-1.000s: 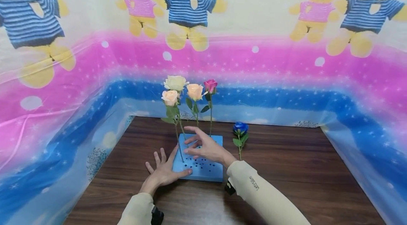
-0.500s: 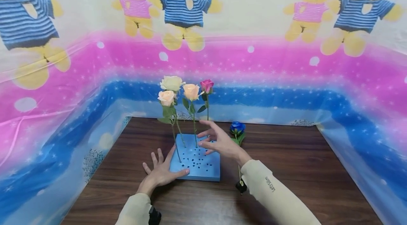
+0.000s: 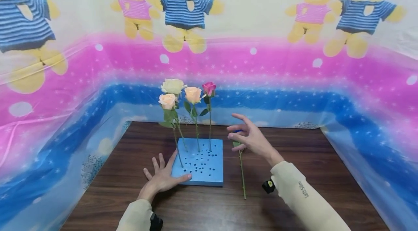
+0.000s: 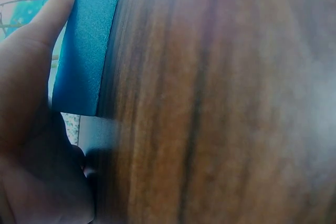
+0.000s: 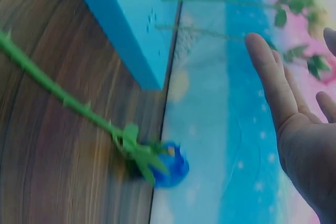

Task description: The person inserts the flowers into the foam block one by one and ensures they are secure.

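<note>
My left hand [image 3: 163, 176] rests at the left edge of a blue foam block [image 3: 209, 177] full of small holes, its thumb on the top face and its fingers spread on the table. Two peach roses [image 3: 167, 101], a cream rose [image 3: 173, 86] and a pink rose [image 3: 209, 88] stand upright in the block. Above the table to the right, my right hand [image 3: 253, 138] is held with loosely spread fingers and nothing in them. Beneath it lies a blue rose [image 5: 170, 166], its thorny green stem [image 3: 242, 176] pointing toward me. In the head view the hand mostly hides that bloom.
The dark wooden table [image 3: 303, 187] reaches back to a hanging cloth [image 3: 261, 78] printed with teddy bears, which encloses it at the back and sides. A black wrist device [image 3: 269, 186] sits under the right sleeve.
My right hand has moved right, from over the foam block to above the blue rose. My left hand stays on the block. The head view has shifted slightly.
</note>
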`<state>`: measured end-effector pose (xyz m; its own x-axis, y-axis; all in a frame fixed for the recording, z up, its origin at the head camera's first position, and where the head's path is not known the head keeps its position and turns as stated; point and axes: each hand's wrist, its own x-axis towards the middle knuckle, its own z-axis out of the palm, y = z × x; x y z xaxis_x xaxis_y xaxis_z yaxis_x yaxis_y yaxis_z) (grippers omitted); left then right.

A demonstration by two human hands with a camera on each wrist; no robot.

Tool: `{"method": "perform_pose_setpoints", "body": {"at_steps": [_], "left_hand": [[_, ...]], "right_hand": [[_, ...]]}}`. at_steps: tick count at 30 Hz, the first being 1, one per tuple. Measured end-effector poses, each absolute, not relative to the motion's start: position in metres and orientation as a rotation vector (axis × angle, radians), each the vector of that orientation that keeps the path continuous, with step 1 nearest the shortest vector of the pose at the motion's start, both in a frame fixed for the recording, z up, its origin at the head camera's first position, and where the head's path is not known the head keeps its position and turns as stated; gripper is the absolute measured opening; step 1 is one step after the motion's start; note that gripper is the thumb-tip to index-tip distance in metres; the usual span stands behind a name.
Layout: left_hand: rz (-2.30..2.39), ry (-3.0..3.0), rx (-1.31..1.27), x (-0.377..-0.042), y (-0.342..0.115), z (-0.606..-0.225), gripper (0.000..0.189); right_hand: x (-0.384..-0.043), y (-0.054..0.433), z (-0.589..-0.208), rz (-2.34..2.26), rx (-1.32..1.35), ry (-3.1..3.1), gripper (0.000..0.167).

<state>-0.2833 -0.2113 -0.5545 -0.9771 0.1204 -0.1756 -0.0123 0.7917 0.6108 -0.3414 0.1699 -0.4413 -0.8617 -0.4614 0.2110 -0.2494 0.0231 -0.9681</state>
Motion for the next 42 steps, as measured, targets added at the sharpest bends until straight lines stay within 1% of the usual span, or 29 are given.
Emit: {"method": "perform_pose_setpoints", "body": {"at_steps": [6, 12, 15, 21, 25, 36, 42], "left_hand": [[0.945, 2.774, 0.082, -0.28, -0.208, -0.547, 0.127], [0.972, 2.782, 0.088, -0.278, -0.207, -0.546, 0.127], [0.958, 2.777, 0.082, -0.278, -0.208, -0.546, 0.127], [0.959, 2.757, 0.092, -0.276, -0.209, -0.542, 0.126], [0.969, 2.758, 0.101, -0.276, -0.208, -0.542, 0.126], [0.999, 2.783, 0.123, -0.283, -0.211, -0.556, 0.129], [1.018, 2.777, 0.127, -0.28, -0.21, -0.552, 0.126]], "right_hand": [[-0.34, 0.207, -0.439, -1.994, -0.667, 2.183, 0.077], [-0.337, 0.229, -0.443, -2.014, -0.599, 2.26, 0.082], [-0.335, 0.235, -0.445, -2.0, -0.561, 2.294, 0.089], [-0.331, 0.241, -0.451, -1.936, -0.454, 2.272, 0.107], [-0.327, 0.243, -0.461, -1.893, -0.425, 2.19, 0.114], [-0.314, 0.229, -0.505, -1.772, -0.316, 2.101, 0.109], [-0.308, 0.219, -0.524, -1.744, -0.271, 2.047, 0.108]]}}
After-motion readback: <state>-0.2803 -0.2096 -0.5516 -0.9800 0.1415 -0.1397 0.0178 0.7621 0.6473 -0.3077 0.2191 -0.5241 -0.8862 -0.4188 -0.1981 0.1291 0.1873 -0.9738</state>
